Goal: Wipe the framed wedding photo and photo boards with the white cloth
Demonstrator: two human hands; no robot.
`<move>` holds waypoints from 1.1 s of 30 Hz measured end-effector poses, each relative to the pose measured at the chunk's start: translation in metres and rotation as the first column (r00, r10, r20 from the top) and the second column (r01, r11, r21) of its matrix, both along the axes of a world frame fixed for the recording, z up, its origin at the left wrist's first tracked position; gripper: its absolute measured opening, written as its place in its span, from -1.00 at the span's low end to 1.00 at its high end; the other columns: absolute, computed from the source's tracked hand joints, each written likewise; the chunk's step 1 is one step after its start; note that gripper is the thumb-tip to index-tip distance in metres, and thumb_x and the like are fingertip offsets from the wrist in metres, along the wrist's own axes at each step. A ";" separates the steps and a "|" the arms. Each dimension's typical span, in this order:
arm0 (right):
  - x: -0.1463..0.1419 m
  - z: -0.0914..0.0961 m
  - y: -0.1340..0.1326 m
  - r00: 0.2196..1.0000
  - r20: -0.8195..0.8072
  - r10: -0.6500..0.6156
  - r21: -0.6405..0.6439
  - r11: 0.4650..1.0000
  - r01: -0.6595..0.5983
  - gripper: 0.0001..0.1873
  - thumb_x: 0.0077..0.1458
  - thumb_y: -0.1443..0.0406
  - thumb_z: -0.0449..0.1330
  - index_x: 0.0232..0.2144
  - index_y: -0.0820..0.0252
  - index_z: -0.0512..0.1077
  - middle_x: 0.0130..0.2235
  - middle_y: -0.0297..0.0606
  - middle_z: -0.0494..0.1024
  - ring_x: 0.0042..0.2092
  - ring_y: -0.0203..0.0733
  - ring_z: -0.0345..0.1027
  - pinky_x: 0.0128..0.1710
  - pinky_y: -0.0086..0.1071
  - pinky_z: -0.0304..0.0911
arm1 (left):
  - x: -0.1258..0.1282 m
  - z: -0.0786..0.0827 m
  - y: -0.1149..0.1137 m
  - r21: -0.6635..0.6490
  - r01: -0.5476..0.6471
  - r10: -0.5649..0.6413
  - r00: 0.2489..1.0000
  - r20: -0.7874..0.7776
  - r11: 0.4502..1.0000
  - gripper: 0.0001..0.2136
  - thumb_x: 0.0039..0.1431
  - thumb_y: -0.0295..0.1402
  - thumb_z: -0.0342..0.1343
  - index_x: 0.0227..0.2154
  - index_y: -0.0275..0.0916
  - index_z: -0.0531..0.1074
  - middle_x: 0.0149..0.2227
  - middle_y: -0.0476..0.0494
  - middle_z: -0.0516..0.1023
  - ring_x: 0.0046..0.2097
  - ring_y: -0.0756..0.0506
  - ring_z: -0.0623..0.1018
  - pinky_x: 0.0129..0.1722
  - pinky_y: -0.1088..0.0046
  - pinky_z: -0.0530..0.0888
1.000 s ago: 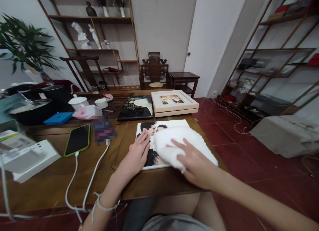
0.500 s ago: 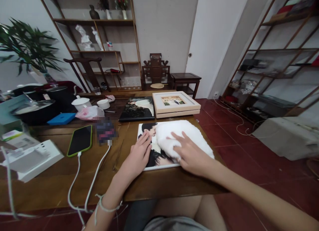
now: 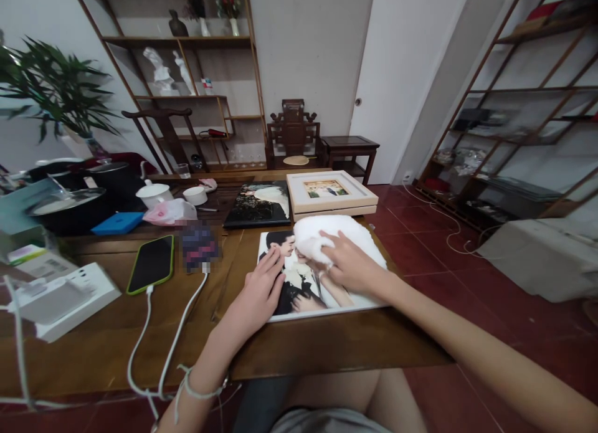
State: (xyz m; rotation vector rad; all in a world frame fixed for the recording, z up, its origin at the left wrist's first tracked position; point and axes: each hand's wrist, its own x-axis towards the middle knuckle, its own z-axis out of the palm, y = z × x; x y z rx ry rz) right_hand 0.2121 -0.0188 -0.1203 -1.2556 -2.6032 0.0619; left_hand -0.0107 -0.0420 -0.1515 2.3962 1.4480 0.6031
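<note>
A white-edged photo panel (image 3: 299,305), printed with a picture of a couple, lies flat on the wooden table before me. My left hand (image 3: 264,283) rests on its left part, fingers stretched out and close together, holding nothing. On the panel's right part lies a fluffy white cloth (image 3: 359,237). My right hand (image 3: 348,265) has its fingers bent into the cloth and bunches its left edge over the picture. The cloth and this hand hide much of the photo's right side.
Behind the panel lie a dark photo album (image 3: 256,205) and a cream picture frame (image 3: 331,196). To the left are a phone (image 3: 152,265) with a white cable, a power strip (image 3: 77,299), a blue box (image 3: 118,222), a teapot (image 3: 153,194) and a black pot (image 3: 70,212).
My right hand and the white cloth have moved up and away from me across the panel, uncovering more of the picture's lower middle. My left hand has stayed in place.
</note>
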 end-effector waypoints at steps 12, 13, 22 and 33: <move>-0.012 -0.001 -0.081 0.995 -0.018 0.099 -0.127 0.987 -0.101 -0.62 -0.15 0.47 0.05 -0.23 0.22 0.47 0.21 -0.10 0.18 0.29 0.13 -0.25 0.19 0.19 -0.35 | -0.001 -0.001 0.000 0.002 -0.019 0.019 1.000 0.019 1.000 -0.59 0.27 -0.37 -0.24 0.14 -0.35 0.18 0.27 -0.32 0.07 0.29 -0.17 0.06 0.15 0.05 0.20; -0.012 -0.002 -0.093 0.991 -0.027 0.128 -0.137 0.982 -0.131 -0.65 -0.15 0.45 0.07 -0.26 0.19 0.48 0.23 -0.13 0.16 0.29 0.14 -0.28 0.19 0.22 -0.37 | -0.001 -0.001 0.000 -0.004 -0.013 0.013 1.000 0.018 1.000 -0.59 0.27 -0.38 -0.24 0.14 -0.34 0.18 0.27 -0.32 0.06 0.29 -0.17 0.06 0.15 0.04 0.19; -0.012 0.004 -0.056 0.999 -0.029 0.023 -0.101 0.995 -0.026 -0.63 -0.10 0.48 0.02 -0.21 0.27 0.44 0.11 0.01 0.33 0.26 0.04 -0.11 0.20 0.06 -0.19 | -0.002 -0.004 0.001 0.015 0.002 -0.002 0.999 0.039 1.000 -0.60 0.27 -0.37 -0.22 0.14 -0.29 0.19 0.27 -0.27 0.07 0.29 -0.15 0.05 0.19 0.09 0.15; -0.029 0.010 0.005 0.998 0.051 0.039 -0.047 0.998 -0.036 -0.66 0.02 0.45 -0.05 -0.16 0.36 0.39 0.04 0.14 0.35 0.21 0.09 0.00 0.13 0.05 -0.08 | -0.002 -0.003 0.000 0.025 -0.014 0.013 0.999 0.043 1.000 -0.60 0.29 -0.35 -0.24 0.14 -0.29 0.19 0.28 -0.28 0.06 0.29 -0.16 0.06 0.19 0.12 0.16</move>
